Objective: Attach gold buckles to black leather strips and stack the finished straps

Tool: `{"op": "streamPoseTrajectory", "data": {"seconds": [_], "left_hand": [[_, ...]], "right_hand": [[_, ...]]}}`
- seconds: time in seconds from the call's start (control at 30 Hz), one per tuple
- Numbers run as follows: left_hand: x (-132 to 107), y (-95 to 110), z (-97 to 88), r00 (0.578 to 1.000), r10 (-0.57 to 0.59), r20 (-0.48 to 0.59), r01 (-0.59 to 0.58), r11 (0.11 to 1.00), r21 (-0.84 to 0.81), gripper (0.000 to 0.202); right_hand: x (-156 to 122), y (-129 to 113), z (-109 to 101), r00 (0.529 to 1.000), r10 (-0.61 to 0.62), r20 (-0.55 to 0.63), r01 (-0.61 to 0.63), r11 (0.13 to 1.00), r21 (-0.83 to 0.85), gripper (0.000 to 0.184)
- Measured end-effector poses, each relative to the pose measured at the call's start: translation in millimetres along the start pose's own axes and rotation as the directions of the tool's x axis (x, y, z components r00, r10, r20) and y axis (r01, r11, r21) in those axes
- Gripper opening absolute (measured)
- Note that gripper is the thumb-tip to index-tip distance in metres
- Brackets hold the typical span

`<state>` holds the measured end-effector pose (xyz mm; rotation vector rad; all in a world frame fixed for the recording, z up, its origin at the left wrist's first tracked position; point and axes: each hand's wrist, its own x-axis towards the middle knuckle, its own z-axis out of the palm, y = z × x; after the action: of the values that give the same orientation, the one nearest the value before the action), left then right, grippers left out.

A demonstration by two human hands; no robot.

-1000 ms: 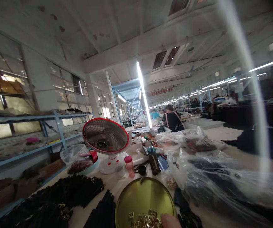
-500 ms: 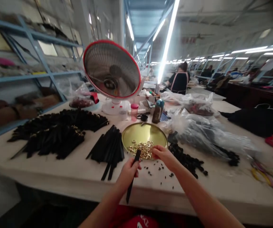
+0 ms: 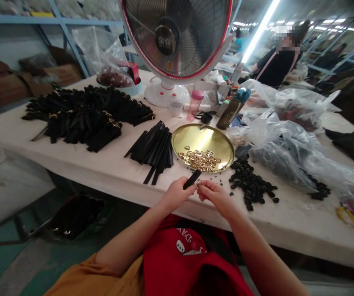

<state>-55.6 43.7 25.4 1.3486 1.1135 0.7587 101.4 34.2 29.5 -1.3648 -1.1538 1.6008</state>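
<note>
My left hand (image 3: 178, 192) is closed around a flat black strap (image 3: 192, 179), whose end sticks up past the thumb. Right beside it, my right hand (image 3: 211, 192) pinches a tiny shiny piece, seemingly a gold buckle, mostly hidden by the fingertips. Both hands meet above the table's front edge. Just beyond them lies a round gold tray (image 3: 203, 133) with a heap of small gold buckles (image 3: 202, 160) in its near half. A fanned stack of black straps (image 3: 153, 148) rests left of the tray. Small black pieces (image 3: 251, 183) are piled to its right.
Bundled black straps with gold buckles (image 3: 87, 119) cover the table's left side. Behind the tray stand a red-rimmed fan heater (image 3: 177, 37), a pink cup (image 3: 194, 106) and a dark bottle (image 3: 232, 109). Plastic bags (image 3: 290, 144) and yellow-handled pliers (image 3: 349, 216) lie right. Someone works farther back.
My right hand has left the buckle heap and come back to the strap end at my left hand. The strap is now tilted to the right. The view has tipped downward.
</note>
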Motion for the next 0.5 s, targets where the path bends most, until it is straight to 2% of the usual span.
{"op": "streamPoseTrajectory", "data": {"seconds": [0.1,0.23,0.4,0.5], "left_hand": [[-0.8,-3.6,1.0,0.999,0.014,-0.029,-0.012,0.997,0.072,0.025],[-1.6,-6.3,8.5,1.0,0.007,-0.027,-0.004,0.994,0.109,0.024],[0.1,-6.6,24.6,1.0,0.001,0.005,-0.001,0.992,0.129,0.024],[2.8,-5.6,34.3,1.0,0.012,-0.017,-0.009,0.989,0.149,0.026]], "right_hand": [[-6.0,6.7,-3.0,1.0,0.011,0.016,-0.013,0.995,0.102,0.029],[-12.4,17.9,-11.1,1.0,0.01,-0.023,-0.004,0.969,0.247,0.03],[-17.6,28.8,-18.7,0.999,0.04,0.005,-0.04,0.982,0.182,0.034],[-18.1,37.1,-22.3,0.998,0.065,0.022,-0.068,0.983,0.173,0.035]]}}
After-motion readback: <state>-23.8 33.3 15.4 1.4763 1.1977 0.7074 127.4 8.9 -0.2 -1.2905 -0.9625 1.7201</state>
